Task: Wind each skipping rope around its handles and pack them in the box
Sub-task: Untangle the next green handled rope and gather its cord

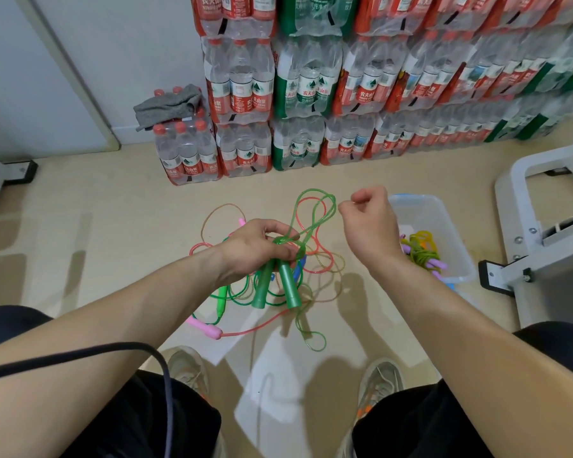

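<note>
My left hand [257,247] grips the tops of two green handles [277,285] that hang down side by side. Their translucent green rope [315,206] loops up toward my right hand [368,223], which pinches it with curled fingers at about the same height. On the floor below lies a tangle of other ropes: a pink-handled one [209,328] with a reddish cord, a bright green handle [221,300] and a blue handle [299,271]. The clear plastic box [444,226] stands to the right and holds a wound rope [422,251] with purple handles.
Shrink-wrapped packs of water bottles [298,94] are stacked along the far wall, with a grey cloth [167,105] on a low pack. A white metal frame [543,233] stands at the right. My shoes [377,385] and a white sheet [272,358] are on the floor; a dark cable [113,352] crosses my left arm.
</note>
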Demonstrator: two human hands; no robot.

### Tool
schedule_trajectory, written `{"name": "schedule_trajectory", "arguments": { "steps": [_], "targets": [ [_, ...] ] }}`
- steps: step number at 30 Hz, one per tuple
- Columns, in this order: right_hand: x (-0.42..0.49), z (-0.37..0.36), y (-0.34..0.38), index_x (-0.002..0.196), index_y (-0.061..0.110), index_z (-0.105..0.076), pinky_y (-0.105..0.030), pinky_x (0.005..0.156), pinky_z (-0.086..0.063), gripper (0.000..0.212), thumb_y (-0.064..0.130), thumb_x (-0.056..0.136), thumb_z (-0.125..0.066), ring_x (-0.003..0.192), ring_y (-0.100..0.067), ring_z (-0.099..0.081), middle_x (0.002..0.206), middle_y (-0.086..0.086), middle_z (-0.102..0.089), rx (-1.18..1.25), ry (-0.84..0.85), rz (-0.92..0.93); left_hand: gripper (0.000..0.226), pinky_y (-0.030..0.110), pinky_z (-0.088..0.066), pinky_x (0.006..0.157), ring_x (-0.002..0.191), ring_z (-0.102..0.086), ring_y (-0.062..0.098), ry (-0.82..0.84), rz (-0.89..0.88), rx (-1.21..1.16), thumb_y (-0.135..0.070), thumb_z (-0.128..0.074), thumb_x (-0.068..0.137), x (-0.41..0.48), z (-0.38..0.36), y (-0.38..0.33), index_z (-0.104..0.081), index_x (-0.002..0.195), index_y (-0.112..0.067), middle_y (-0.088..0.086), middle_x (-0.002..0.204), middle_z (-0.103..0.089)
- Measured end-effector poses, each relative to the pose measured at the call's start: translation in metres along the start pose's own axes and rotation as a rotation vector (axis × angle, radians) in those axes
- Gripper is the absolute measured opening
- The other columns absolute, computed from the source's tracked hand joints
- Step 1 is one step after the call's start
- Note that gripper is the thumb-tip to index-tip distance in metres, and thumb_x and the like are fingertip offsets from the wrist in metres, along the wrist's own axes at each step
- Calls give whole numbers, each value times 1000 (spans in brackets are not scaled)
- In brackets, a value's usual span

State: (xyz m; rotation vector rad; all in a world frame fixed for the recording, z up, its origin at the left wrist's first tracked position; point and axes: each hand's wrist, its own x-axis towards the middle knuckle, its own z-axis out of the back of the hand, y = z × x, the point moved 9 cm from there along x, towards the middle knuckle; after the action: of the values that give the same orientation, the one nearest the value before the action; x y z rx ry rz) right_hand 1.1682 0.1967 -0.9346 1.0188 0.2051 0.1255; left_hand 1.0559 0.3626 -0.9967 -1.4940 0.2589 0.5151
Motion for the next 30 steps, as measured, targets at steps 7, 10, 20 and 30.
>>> {"name": "schedule_trajectory", "arguments": {
  "steps": [7,10,20,30],
  "targets": [
    [-44,-66,29,97,37,-67,-25,73,-44,32,9,85,-58,74,0,-53,103,14,-64,-420,540,508,35,37,-55,75,81,-70,34,-3,-20,13,-10,-80,70,3,1,-1,-70,104,-12,18,79,-73],
    [-40,-66,19,106,35,-66,-26,76,-41,40,4,84,-55,79,1,-48,112,14,-65,-486,562,501,30,33,-53,72,80,-71,32,3,-22,36,-7,-80,75,2,1,-2,-71,103,-15,13,76,-73],
    [-26,-59,12,87,25,-67,-27,65,-41,20,13,96,-53,73,-10,-56,75,13,-60,-374,570,292,24,31,-53,69,67,-61,12,4,-134,415,-5,-68,88,1,-7,-9,-67,105,-20,-3,75,-68],
    [11,-8,-14,83,14,-68,-37,75,-49,21,19,89,-48,79,-27,-57,80,-3,-64,-275,218,-9,26,34,-56,80,69,-66,13,-7,-100,305,-1,-69,87,2,1,-7,-67,104,-21,-3,77,-70]
  ]
}}
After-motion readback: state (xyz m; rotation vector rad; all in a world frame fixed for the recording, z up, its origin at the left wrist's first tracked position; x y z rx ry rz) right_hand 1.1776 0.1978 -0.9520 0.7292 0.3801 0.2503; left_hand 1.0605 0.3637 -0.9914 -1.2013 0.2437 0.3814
